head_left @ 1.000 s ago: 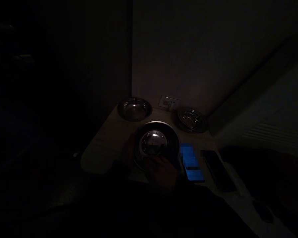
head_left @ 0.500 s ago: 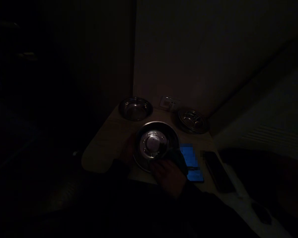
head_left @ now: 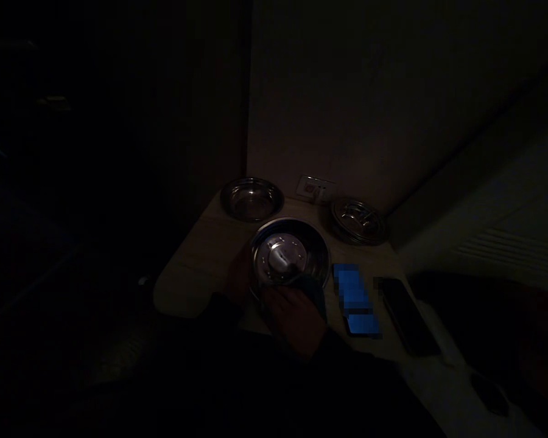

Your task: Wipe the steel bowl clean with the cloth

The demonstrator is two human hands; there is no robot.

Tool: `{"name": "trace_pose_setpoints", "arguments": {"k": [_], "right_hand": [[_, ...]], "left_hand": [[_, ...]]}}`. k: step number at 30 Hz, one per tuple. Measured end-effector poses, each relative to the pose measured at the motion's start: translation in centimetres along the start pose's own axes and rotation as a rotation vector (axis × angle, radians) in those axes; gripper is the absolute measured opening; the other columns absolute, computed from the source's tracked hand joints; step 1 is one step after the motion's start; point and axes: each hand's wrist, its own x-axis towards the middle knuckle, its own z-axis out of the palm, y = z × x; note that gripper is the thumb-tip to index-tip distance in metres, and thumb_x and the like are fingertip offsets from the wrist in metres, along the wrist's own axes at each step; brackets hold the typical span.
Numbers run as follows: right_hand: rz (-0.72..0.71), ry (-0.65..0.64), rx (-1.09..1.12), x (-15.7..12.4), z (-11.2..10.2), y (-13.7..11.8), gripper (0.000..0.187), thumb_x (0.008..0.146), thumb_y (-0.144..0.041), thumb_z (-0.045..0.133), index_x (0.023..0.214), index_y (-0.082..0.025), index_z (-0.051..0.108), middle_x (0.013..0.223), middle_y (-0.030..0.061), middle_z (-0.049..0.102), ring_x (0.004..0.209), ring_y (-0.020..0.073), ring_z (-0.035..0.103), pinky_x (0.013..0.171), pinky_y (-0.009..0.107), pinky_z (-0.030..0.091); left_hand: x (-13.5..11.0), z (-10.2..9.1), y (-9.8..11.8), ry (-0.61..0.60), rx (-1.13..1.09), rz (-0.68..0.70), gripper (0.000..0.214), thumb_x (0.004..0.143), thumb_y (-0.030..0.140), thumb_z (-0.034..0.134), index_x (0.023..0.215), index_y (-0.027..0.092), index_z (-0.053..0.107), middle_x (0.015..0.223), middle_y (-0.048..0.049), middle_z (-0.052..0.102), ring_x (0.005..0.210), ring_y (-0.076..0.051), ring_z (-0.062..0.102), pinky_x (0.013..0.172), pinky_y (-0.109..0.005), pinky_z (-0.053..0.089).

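The room is very dark. A steel bowl (head_left: pixel 288 250) stands tilted toward me on a small pale table (head_left: pixel 196 267). My left hand (head_left: pixel 240 277) grips the bowl's left rim. My right hand (head_left: pixel 295 316) is closed on a dark cloth (head_left: pixel 311 289) and presses it against the bowl's near inner wall. Sleeves hide both wrists.
A second steel bowl (head_left: pixel 252 199) sits at the table's far left and a stack of steel plates (head_left: pixel 358 221) at the far right. A lit blue phone (head_left: pixel 357 301) and a dark phone (head_left: pixel 406 315) lie to the right. A wall socket (head_left: pixel 316 188) is behind.
My right hand with the cloth has slid left along the bowl's near inner wall, uncovering the lit phone. The left hand stays on the rim.
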Motion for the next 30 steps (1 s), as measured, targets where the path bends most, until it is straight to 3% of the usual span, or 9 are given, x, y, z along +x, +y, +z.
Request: {"name": "trace_pose_setpoints", "arguments": {"k": [5, 8, 12, 17, 21, 25, 27, 30], "right_hand": [[0.002, -0.119, -0.028, -2.0, -3.1, 3.3, 0.035, 0.089, -0.028, 0.052, 0.121, -0.016, 0.059, 0.123, 0.0084, 0.062, 0.115, 0.0258, 0.052, 0.099, 0.044, 0.036], [0.008, -0.203, -0.056, -2.3, -3.6, 4.0, 0.037, 0.085, -0.026, 0.054, 0.119, -0.014, 0.060, 0.124, 0.0098, 0.062, 0.117, 0.0270, 0.050, 0.101, 0.045, 0.033], [0.022, -0.241, 0.008, -0.9, -2.6, 2.0, 0.046, 0.083, -0.022, 0.052, 0.127, -0.011, 0.053, 0.131, 0.0128, 0.056, 0.122, 0.0254, 0.046, 0.102, 0.042, 0.034], [0.096, -0.150, 0.133, 1.6, -1.3, -1.0, 0.054, 0.082, -0.021, 0.048, 0.135, -0.010, 0.044, 0.137, 0.0114, 0.050, 0.124, 0.0257, 0.041, 0.097, 0.041, 0.040], [0.122, -0.157, 0.114, 1.0, -2.0, -0.5, 0.048, 0.082, -0.021, 0.048, 0.130, -0.013, 0.049, 0.132, 0.0085, 0.055, 0.116, 0.0251, 0.046, 0.093, 0.041, 0.041], [0.107, -0.221, 0.051, -0.8, -2.9, 0.8, 0.042, 0.082, -0.023, 0.051, 0.122, -0.013, 0.055, 0.123, 0.0095, 0.061, 0.112, 0.0262, 0.049, 0.092, 0.043, 0.039], [0.116, -0.211, 0.052, -0.8, -2.7, 0.7, 0.044, 0.081, -0.022, 0.050, 0.124, -0.013, 0.054, 0.126, 0.0098, 0.060, 0.115, 0.0254, 0.047, 0.093, 0.042, 0.038], [0.121, -0.170, 0.083, 0.6, -1.9, -0.2, 0.050, 0.083, -0.023, 0.048, 0.132, -0.013, 0.047, 0.136, 0.0093, 0.052, 0.123, 0.0245, 0.041, 0.095, 0.042, 0.037]], "left_hand": [[-0.7, 0.3, 0.6, -0.024, -0.067, -0.011, 0.054, 0.086, 0.055, 0.039, 0.114, 0.016, 0.063, 0.120, -0.0064, 0.065, 0.114, -0.024, 0.057, 0.101, -0.037, 0.041], [-1.1, 0.7, 1.5, -0.024, -0.039, 0.013, 0.050, 0.087, 0.052, 0.040, 0.114, 0.017, 0.063, 0.120, -0.0049, 0.065, 0.115, -0.022, 0.057, 0.103, -0.036, 0.040], [-1.1, 0.8, 1.6, 0.031, 0.019, 0.011, 0.053, 0.084, 0.053, 0.039, 0.109, 0.014, 0.065, 0.117, -0.0077, 0.066, 0.113, -0.025, 0.057, 0.103, -0.039, 0.040], [-0.7, 0.1, 0.8, 0.028, 0.111, 0.015, 0.048, 0.087, 0.051, 0.037, 0.104, 0.017, 0.066, 0.108, -0.0080, 0.069, 0.105, -0.026, 0.061, 0.098, -0.042, 0.044], [-0.7, -0.1, 0.7, 0.034, 0.156, 0.034, 0.044, 0.084, 0.050, 0.042, 0.102, 0.018, 0.067, 0.108, -0.0072, 0.069, 0.105, -0.026, 0.061, 0.099, -0.040, 0.042], [-1.0, 0.4, 0.8, -0.023, 0.056, 0.056, 0.049, 0.088, 0.050, 0.035, 0.109, 0.018, 0.065, 0.114, -0.0052, 0.067, 0.110, -0.023, 0.059, 0.099, -0.036, 0.043], [-1.0, 0.7, 1.1, -0.015, 0.054, 0.057, 0.044, 0.090, 0.049, 0.038, 0.110, 0.019, 0.064, 0.118, -0.0042, 0.065, 0.112, -0.021, 0.057, 0.099, -0.034, 0.042], [-0.7, 0.9, 1.6, 0.020, 0.083, 0.049, 0.037, 0.090, 0.043, 0.047, 0.114, 0.018, 0.060, 0.123, -0.0078, 0.060, 0.113, -0.021, 0.055, 0.099, -0.042, 0.041]]}}
